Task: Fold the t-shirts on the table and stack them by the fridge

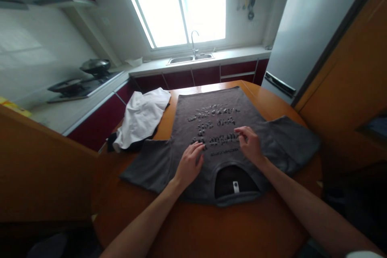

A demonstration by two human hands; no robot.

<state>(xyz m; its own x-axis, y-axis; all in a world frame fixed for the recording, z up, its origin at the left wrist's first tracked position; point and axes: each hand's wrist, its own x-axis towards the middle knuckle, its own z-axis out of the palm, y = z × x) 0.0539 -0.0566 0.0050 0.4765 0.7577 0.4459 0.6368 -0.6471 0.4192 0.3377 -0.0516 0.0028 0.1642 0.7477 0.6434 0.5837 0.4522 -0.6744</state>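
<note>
Grey T-shirt (215, 159) flat; likely light, soft, floppy. Best grip: 2 shoulders. Left hand (189, 163), right hand (251, 145) loosely half-open, gripping nothing; contact unclear.

Dark gray lettered T-shirt (216, 131), flat on brown table (232, 229), collar (238, 199) nearest

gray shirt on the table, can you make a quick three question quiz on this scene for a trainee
1. True or false: the gray shirt lies with its neck opening nearer the person than its hem.
2. Which colour is the cloth on top, left of the shirt? a) red b) white c) yellow
3. Short answer: does the left hand or right hand grip the shirt?

Key: 1. True. 2. b. 3. Neither; both hands are open over it.
</note>
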